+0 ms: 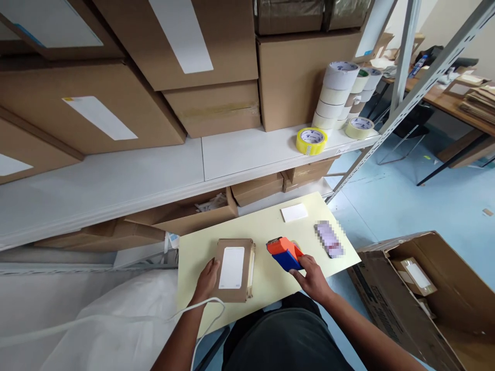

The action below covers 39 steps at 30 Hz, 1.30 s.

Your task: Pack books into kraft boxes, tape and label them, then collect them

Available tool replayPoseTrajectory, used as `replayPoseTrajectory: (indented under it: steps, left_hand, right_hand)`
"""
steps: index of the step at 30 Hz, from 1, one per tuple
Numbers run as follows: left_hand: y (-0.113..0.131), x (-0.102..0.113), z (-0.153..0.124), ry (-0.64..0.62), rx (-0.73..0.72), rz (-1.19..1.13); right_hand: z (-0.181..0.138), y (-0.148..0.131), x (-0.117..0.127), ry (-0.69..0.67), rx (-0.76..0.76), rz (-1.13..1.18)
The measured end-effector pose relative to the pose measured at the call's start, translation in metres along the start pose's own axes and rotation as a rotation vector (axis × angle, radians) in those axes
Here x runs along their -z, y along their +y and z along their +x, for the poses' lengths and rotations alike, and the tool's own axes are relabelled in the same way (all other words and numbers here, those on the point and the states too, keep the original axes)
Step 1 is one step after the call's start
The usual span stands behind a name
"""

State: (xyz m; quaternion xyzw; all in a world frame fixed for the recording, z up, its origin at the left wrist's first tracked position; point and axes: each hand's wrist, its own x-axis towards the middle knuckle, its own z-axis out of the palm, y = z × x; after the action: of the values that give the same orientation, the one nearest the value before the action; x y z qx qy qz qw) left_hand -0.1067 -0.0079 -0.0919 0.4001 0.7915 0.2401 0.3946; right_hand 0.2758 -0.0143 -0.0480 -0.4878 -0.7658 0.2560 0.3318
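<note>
On the pale yellow table (pixel 278 221) lies a flat cardboard box (pixel 248 268) with a blank-looking white label (pixel 231 267) on its top. My left hand (pixel 208 280) grips the box's left edge, thumb on top and the other fingers mostly hidden. A tape dispenser (pixel 285 252), orange above and blue below, is in my right hand (pixel 311 278). My right fingers wrap its near right end, and it is apart from the box. Part of a tape roll shows behind the dispenser's orange side.
A white card stack (pixel 294 213) and a pixelated phone (pixel 329 238) lie on the table. Behind, a shelf (pixel 154 159) carries large cartons and tape rolls (pixel 311 141). An open carton (pixel 390 288) with a small box stands at right. A white cable (pixel 154 318) crosses my left forearm.
</note>
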Motion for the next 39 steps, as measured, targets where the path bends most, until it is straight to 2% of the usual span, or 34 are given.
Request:
replayPoseTrajectory:
  steps: [5, 8, 11, 13, 15, 17, 19, 21, 23, 26, 28, 31, 35, 39]
  left_hand:
    - [-0.009, -0.007, -0.013, -0.033, 0.052, -0.017]
    - [-0.013, -0.009, -0.020, 0.022, 0.112, 0.017]
    - [-0.008, -0.009, -0.028, 0.142, 0.128, 0.096]
    - [0.008, -0.008, -0.037, 0.240, 0.044, 0.114]
    - [0.036, -0.009, -0.049, 0.283, -0.170, 0.091]
    - [0.073, -0.010, -0.063, 0.132, -0.415, 0.026]
    - [0.110, -0.012, -0.075, -0.022, -0.552, -0.011]
    - [0.138, -0.014, -0.083, -0.150, -0.567, -0.052]
    - [0.150, -0.014, -0.084, -0.266, -0.499, -0.091]
    - [0.140, -0.015, -0.081, -0.419, -0.348, -0.148]
    - [0.121, -0.016, -0.079, -0.491, -0.277, -0.171]
    - [0.090, -0.023, -0.081, -0.536, -0.202, -0.179]
    - [0.068, -0.039, -0.083, -0.516, -0.100, -0.193]
    - [0.075, -0.055, -0.078, -0.382, -0.054, -0.184]
  right_hand:
    - [-0.001, -0.002, -0.008, -0.044, -0.028, -0.002]
    - [0.000, -0.006, -0.010, -0.058, -0.022, -0.001]
    - [0.002, -0.011, -0.008, -0.049, 0.010, -0.008]
    - [0.004, -0.014, -0.006, -0.037, 0.050, -0.010]
    - [0.005, -0.017, -0.004, -0.036, 0.097, -0.007]
    - [0.006, -0.020, -0.003, -0.049, 0.142, 0.001]
    - [0.006, -0.023, -0.002, -0.062, 0.175, 0.018]
    - [0.006, -0.025, -0.001, -0.074, 0.181, 0.039]
    - [0.004, -0.026, 0.000, -0.095, 0.170, 0.060]
    - [-0.005, -0.028, 0.004, -0.160, 0.156, 0.096]
    - [-0.015, -0.030, 0.006, -0.228, 0.147, 0.127]
    - [-0.032, -0.032, 0.006, -0.311, 0.110, 0.168]
    - [-0.047, -0.033, 0.004, -0.374, 0.037, 0.224]
    - [-0.048, -0.032, 0.001, -0.421, -0.090, 0.292]
